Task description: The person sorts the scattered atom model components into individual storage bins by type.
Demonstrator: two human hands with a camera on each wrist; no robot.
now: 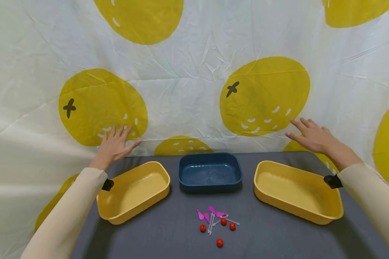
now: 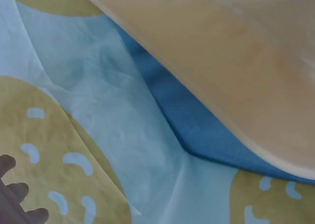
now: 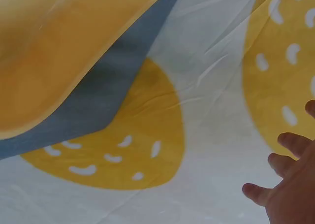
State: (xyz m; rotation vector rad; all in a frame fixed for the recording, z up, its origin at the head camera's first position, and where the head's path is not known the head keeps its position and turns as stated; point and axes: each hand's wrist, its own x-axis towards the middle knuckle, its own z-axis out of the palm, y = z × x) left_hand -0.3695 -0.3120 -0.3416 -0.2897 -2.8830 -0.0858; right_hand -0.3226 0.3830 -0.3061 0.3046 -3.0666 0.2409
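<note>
Both hands hold nothing: the left hand [image 1: 114,147] has its fingers spread and the right hand [image 1: 314,138] its fingers extended, the two well apart, raised in front of the patterned cloth [image 1: 194,104]. Nearest beneath them stand the left yellow tray [image 1: 134,192] and the right yellow tray [image 1: 295,189], each set at a slant on the dark table [image 1: 162,237]. The trays look like moulded plastic, so probably light, fairly stiff and a little slick; the rim of a long wall, with the thumb inside and fingers outside, would be the sure hold. Between them sits a blue tray [image 1: 210,174], glossier inside and likely much the same to handle. Nearer the person lie the small pieces: red beads [image 1: 202,228], likely hard and apt to roll (a fingertip pinch across the sides suits them best), pink pieces [image 1: 200,215], flat-looking and probably almost weightless, and pale sticks [image 1: 210,225], thin enough that they may bend or snap, best lifted mid-shaft; some overlap, so one could drag another.
</note>
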